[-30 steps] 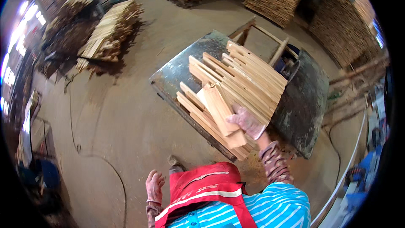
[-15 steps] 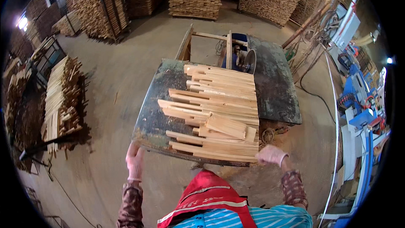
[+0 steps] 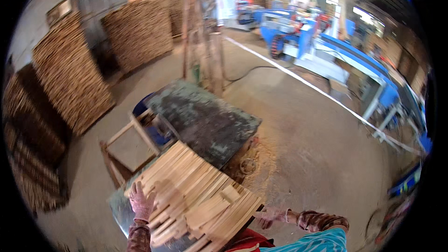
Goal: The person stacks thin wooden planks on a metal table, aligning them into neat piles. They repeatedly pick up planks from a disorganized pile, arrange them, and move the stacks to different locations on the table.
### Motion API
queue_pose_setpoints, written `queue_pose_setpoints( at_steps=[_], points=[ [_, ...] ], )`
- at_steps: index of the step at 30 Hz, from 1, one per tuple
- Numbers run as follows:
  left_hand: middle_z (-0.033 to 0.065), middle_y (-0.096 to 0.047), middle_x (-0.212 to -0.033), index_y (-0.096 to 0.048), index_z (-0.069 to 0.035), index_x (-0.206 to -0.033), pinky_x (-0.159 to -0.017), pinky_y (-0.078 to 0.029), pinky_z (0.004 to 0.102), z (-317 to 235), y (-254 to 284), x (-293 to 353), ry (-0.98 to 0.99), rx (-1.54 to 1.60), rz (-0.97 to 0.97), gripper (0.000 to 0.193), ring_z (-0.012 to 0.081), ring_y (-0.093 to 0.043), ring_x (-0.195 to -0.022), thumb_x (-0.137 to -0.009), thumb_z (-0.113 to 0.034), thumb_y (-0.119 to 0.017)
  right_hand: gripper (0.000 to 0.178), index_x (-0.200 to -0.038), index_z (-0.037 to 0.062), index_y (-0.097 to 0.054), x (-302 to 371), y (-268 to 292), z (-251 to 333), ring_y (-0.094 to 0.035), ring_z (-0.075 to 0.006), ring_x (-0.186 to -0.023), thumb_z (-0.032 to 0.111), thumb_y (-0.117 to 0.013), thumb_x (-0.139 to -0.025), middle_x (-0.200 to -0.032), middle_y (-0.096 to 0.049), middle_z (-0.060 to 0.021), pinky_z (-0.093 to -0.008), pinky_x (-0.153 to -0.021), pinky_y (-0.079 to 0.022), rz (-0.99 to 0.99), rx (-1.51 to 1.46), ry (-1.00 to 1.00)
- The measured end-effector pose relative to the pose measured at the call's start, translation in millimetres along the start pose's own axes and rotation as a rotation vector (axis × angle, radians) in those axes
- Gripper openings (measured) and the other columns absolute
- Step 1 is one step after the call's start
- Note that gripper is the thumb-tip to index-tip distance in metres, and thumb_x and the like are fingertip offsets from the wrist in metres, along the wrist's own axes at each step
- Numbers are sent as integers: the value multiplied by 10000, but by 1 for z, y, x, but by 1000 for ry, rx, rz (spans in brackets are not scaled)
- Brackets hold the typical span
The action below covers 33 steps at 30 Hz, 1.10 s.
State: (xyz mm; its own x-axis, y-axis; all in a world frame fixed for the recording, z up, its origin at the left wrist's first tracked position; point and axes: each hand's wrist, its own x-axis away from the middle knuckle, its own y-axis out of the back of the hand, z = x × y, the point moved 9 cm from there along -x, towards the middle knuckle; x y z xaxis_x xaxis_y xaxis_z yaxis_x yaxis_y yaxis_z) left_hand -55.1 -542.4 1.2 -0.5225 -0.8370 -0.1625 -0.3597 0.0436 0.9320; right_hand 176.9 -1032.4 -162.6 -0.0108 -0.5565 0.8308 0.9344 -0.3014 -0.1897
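Note:
A row of pale wooden strips (image 3: 186, 177) lies side by side on a dark metal saw table, with a few shorter pieces (image 3: 207, 211) on top. My left hand (image 3: 141, 201), in a pinkish knit glove, is at the strips' left ends with its fingers spread, holding nothing. Over at the near right corner, my gloved right hand (image 3: 273, 215) is beside the strip ends. Its fingers stretch toward the wood, somewhat blurred, and no object shows in them.
Beyond the strips is a second dark tabletop (image 3: 205, 121), with a wooden frame (image 3: 130, 135) to its left. Sawdust (image 3: 263, 158) and a round handwheel (image 3: 248, 165) are at its right. Tall lumber stacks (image 3: 70, 74) stand far left; blue machinery (image 3: 322, 51) stands far right.
My view has swung to the right, bringing the blue machines into sight. My left hand has moved from the table's near left corner onto the strips; the right hand remains near their right ends.

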Motion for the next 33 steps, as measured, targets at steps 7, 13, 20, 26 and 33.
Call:
queue_pose_setpoints(
  at_steps=[7, 13, 20, 26, 33],
  points=[
    [248, -520, -1448, -326, 12, -1533, -1168, -325, 510, 4, -100, -160, -64, -165, 273, 911, 394, -481, -1353, -912, -588, -615, 641, -846, 56, -683, -45, -47, 3, -593, -124, -611, 693, -629, -895, -736, -644, -44, -285, -531, -468, -42, -385, 256],
    [249, -700, -1095, -680, -38, -1090, -926, -495, 524, -7, -129, -169, -207, 39, 250, 576, 450, -642, -1060, -916, -579, -593, 638, -739, 67, -641, -41, -47, 7, -510, -131, -504, 675, -598, -926, -613, -558, -17, -303, -471, -414, -256, -321, 83],
    [292, -699, -977, -719, 16, -989, -849, -524, 520, 16, -81, -144, -45, 66, 95, 629, 458, -671, -971, -858, -595, -640, 654, -721, 57, -599, -12, -35, 65, -552, -145, -564, 649, -496, -979, -623, -571, -25, -305, -526, -440, -391, -27, 95],
    [285, -700, -982, -715, 23, -982, -844, -516, 512, 128, -36, -111, 229, 37, 25, 637, 460, -664, -942, -841, -596, -656, 674, -736, 32, -637, -42, -38, 165, -618, -244, -597, 632, -448, -979, -679, -640, -121, -396, -592, -487, -393, 351, 188],
    [210, -716, -1120, -695, 18, -1135, -879, -529, 438, 266, 20, 35, 559, 185, 9, 652, 322, -655, -993, -893, -587, -662, 690, -973, -31, -648, -130, -71, 317, -679, -410, -911, 611, -398, -1005, -928, -683, -255, -497, -828, -498, -427, 910, 488]
  ],
)
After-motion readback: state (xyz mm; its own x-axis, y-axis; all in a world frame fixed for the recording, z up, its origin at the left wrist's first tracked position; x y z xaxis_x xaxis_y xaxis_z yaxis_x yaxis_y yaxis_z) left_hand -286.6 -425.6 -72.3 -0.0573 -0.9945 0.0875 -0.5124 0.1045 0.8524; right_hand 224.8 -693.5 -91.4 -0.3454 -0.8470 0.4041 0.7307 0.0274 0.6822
